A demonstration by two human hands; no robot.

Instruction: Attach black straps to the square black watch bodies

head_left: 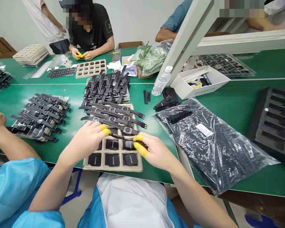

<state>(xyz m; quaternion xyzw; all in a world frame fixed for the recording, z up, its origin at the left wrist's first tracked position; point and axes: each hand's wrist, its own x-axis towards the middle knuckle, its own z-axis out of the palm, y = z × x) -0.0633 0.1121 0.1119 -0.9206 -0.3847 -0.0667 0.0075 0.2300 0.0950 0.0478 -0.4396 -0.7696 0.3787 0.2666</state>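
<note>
My left hand (pixel 89 139) and my right hand (pixel 155 150), both with yellow finger cots, pinch the two ends of a dark watch strap (pixel 120 136). It is held level above a beige moulded tray (pixel 140 164); whether a watch body is attached, I cannot tell. In the tray's near rows sit square black watch bodies (pixel 113 160), wrapped or capped. Across its far part lie finished-looking black smartwatches (pixel 112 119), strapped and face down, their round sensors up. My fingers hide part of the strap's ends.
More strapped watches are piled behind (pixel 106 85) and at left (pixel 41 115). On the right lie a plastic bag of black straps (pixel 204 142), a black foam tray (pixel 273 117), a water bottle (pixel 161 81) and a white box (pixel 199 82). Co-workers sit opposite and at my left.
</note>
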